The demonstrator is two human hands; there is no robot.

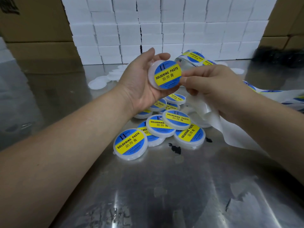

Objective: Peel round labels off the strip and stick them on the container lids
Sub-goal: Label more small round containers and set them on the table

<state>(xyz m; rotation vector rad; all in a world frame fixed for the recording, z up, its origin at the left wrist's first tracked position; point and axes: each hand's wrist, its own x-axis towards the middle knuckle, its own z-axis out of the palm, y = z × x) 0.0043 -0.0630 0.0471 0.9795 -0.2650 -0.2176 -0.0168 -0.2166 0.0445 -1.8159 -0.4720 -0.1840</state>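
Across a scuffed, mirror-bright steel table (164, 186), a wall of plain white boxes (148, 22) rises at the back, with brown cartons (32, 30) on either side. The left hand (141, 83) cups a round translucent plastic lid (151, 78), fingers curled behind its rim, its face tilted toward the camera. A glossy blue-and-yellow round label (167, 74) covers that face. The right hand (213, 89) touches the label's right edge with its thumb tip, while its curled fingers grip the strip (212, 117). The strip's slick white peeled liner trails down to the table. Below the hands lies an overlapping heap of labelled lids (176, 119). Bare white lids (98, 83) lie farther back on the left, and black crumbs (176, 148) dot the steel
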